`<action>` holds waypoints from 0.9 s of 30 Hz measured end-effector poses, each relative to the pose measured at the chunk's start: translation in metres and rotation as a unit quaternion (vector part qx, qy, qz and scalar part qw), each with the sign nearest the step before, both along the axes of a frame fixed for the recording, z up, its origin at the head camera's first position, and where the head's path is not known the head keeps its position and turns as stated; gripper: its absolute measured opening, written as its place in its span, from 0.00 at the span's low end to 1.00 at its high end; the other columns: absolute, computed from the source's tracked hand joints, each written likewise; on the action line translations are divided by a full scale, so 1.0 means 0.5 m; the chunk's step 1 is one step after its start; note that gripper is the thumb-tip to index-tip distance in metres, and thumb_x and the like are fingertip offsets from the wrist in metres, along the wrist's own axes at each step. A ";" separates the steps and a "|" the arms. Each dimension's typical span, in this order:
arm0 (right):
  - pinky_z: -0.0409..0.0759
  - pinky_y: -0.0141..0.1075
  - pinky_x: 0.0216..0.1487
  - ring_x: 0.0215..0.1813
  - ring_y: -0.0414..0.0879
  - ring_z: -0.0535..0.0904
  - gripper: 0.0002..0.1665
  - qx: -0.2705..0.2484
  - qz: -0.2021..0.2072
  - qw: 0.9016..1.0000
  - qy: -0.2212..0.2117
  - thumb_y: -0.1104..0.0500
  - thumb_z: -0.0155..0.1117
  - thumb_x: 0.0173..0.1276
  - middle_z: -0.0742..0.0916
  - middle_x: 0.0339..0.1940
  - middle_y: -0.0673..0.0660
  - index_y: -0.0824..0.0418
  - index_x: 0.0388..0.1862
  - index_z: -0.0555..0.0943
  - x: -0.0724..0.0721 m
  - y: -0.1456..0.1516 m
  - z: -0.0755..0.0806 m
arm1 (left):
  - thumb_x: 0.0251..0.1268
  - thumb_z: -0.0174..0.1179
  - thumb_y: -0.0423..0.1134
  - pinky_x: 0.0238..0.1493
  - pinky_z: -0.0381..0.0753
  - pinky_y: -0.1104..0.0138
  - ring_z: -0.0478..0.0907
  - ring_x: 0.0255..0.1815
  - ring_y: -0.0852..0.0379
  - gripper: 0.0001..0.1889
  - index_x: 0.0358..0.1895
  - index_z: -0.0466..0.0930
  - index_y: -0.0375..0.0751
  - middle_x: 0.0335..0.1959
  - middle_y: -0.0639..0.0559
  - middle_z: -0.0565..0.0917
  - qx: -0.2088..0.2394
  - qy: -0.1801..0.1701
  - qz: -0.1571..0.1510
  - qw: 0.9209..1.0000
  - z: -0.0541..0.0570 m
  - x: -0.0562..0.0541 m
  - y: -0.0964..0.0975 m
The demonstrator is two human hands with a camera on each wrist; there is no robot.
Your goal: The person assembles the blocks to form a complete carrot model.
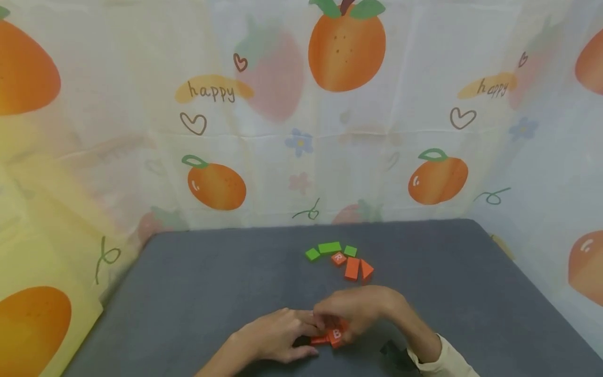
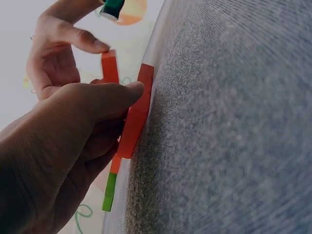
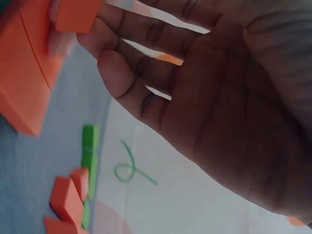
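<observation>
Low on the grey table, my left hand (image 1: pixel 278 335) is at a group of orange blocks (image 2: pixel 134 124), its thumb against their near side and its fingers behind. Above that group, my right hand (image 1: pixel 360 311) pinches a small orange block (image 2: pixel 109 67), which also shows at the top of the right wrist view as a held block (image 3: pixel 77 14). An orange block with a white letter B (image 1: pixel 336 335) appears beside the right thumb. The hands overlap in the head view and hide part of the group.
Farther back on the table (image 1: pixel 212 277) lie several green blocks (image 1: pixel 330 247), an orange R block (image 1: pixel 338 258), an orange rectangular block (image 1: pixel 352 268) and an orange triangular block (image 1: pixel 366 269). A fruit-patterned curtain (image 1: pixel 282 173) hangs behind the table.
</observation>
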State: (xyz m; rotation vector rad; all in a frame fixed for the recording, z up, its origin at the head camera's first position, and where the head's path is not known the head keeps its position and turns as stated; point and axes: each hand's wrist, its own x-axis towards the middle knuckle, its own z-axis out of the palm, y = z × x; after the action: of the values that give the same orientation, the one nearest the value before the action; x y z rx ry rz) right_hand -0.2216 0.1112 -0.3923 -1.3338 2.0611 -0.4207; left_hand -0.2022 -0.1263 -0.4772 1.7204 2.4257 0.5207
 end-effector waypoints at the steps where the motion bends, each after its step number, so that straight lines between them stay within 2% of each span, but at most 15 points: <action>1: 0.75 0.21 0.43 0.37 0.29 0.73 0.30 0.006 0.012 1.000 0.002 0.67 0.75 0.65 0.85 0.43 0.47 0.57 0.65 0.77 0.003 -0.007 -0.002 | 0.80 0.59 0.49 0.54 0.80 0.82 0.85 0.56 0.70 0.15 0.57 0.88 0.47 0.57 0.58 0.88 0.005 -0.008 0.004 1.000 0.000 0.000 -0.001; 2: 0.72 0.21 0.41 0.36 0.30 0.71 0.36 0.011 0.022 1.000 0.006 0.68 0.76 0.65 0.84 0.42 0.47 0.57 0.70 0.75 0.006 -0.014 -0.005 | 0.79 0.60 0.49 0.50 0.78 0.85 0.85 0.52 0.72 0.14 0.54 0.88 0.48 0.54 0.59 0.89 0.008 -0.013 0.006 1.000 0.001 0.000 -0.002; 5: 0.69 0.21 0.38 0.33 0.30 0.68 0.37 0.033 0.032 0.999 0.023 0.69 0.77 0.62 0.82 0.39 0.45 0.57 0.69 0.75 0.015 -0.032 -0.011 | 0.78 0.61 0.49 0.45 0.75 0.88 0.83 0.47 0.77 0.11 0.51 0.87 0.50 0.51 0.60 0.89 0.010 -0.037 0.014 0.999 0.003 0.000 -0.002; 6: 0.70 0.21 0.38 0.33 0.30 0.67 0.35 0.042 0.033 0.998 0.029 0.69 0.78 0.62 0.81 0.38 0.44 0.56 0.67 0.76 0.018 -0.036 -0.014 | 0.78 0.61 0.49 0.45 0.74 0.89 0.82 0.45 0.78 0.10 0.51 0.86 0.50 0.51 0.60 0.88 0.010 -0.046 0.016 0.999 0.003 0.001 -0.002; 8: 0.72 0.21 0.38 0.33 0.29 0.68 0.24 0.058 0.027 0.997 0.039 0.66 0.80 0.61 0.81 0.37 0.43 0.53 0.51 0.78 0.025 -0.045 -0.016 | 0.79 0.61 0.49 0.44 0.74 0.89 0.81 0.44 0.79 0.10 0.52 0.86 0.51 0.54 0.59 0.87 0.010 -0.052 0.016 0.998 0.004 0.001 -0.001; 9: 0.73 0.21 0.39 0.34 0.29 0.69 0.22 0.066 0.025 0.996 0.046 0.65 0.81 0.60 0.80 0.36 0.42 0.52 0.45 0.77 0.028 -0.049 -0.017 | 0.79 0.61 0.49 0.43 0.74 0.89 0.81 0.44 0.80 0.10 0.52 0.86 0.51 0.56 0.58 0.87 0.009 -0.054 0.017 0.998 0.003 0.002 -0.001; 15: 0.75 0.22 0.42 0.35 0.28 0.70 0.24 0.098 0.002 0.993 0.072 0.61 0.85 0.56 0.79 0.34 0.40 0.50 0.40 0.76 0.044 -0.061 -0.020 | 0.79 0.61 0.49 0.46 0.76 0.88 0.82 0.41 0.82 0.11 0.53 0.87 0.50 0.64 0.50 0.86 0.005 -0.064 0.016 0.998 0.001 0.001 -0.004; 19: 0.76 0.22 0.42 0.34 0.28 0.71 0.24 0.104 -0.015 0.991 0.085 0.58 0.85 0.55 0.78 0.33 0.39 0.49 0.41 0.77 0.053 -0.065 -0.024 | 0.79 0.60 0.50 0.50 0.79 0.85 0.83 0.39 0.82 0.12 0.51 0.89 0.50 0.69 0.43 0.82 -0.005 -0.061 0.021 0.998 -0.001 0.000 -0.006; 22: 0.79 0.25 0.46 0.38 0.28 0.74 0.26 0.109 -0.014 0.986 0.121 0.54 0.86 0.54 0.80 0.36 0.37 0.47 0.46 0.79 0.056 -0.064 -0.027 | 0.79 0.60 0.51 0.51 0.80 0.84 0.83 0.40 0.81 0.13 0.52 0.89 0.49 0.70 0.41 0.81 -0.010 -0.062 0.024 0.998 -0.001 0.000 -0.007; 24: 0.81 0.28 0.51 0.42 0.29 0.77 0.32 0.113 -0.014 0.982 0.153 0.51 0.87 0.52 0.83 0.41 0.37 0.46 0.53 0.80 0.055 -0.062 -0.028 | 0.79 0.60 0.51 0.49 0.79 0.85 0.83 0.42 0.81 0.14 0.53 0.89 0.49 0.65 0.47 0.86 -0.010 -0.066 0.024 0.997 -0.001 0.000 -0.005; 27: 0.80 0.33 0.57 0.50 0.32 0.78 0.43 0.125 -0.020 0.970 0.208 0.44 0.88 0.49 0.85 0.51 0.38 0.43 0.63 0.77 0.052 -0.059 -0.030 | 0.80 0.59 0.51 0.43 0.75 0.88 0.80 0.40 0.83 0.15 0.55 0.89 0.48 0.56 0.55 0.90 -0.010 -0.063 0.020 0.998 0.000 0.000 -0.002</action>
State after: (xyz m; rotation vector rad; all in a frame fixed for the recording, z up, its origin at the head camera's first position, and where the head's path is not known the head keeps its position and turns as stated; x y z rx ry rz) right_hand -0.1955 0.0817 -0.4072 -1.3082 2.3871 0.1182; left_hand -0.2023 -0.1275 -0.4770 1.5837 2.3729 0.5891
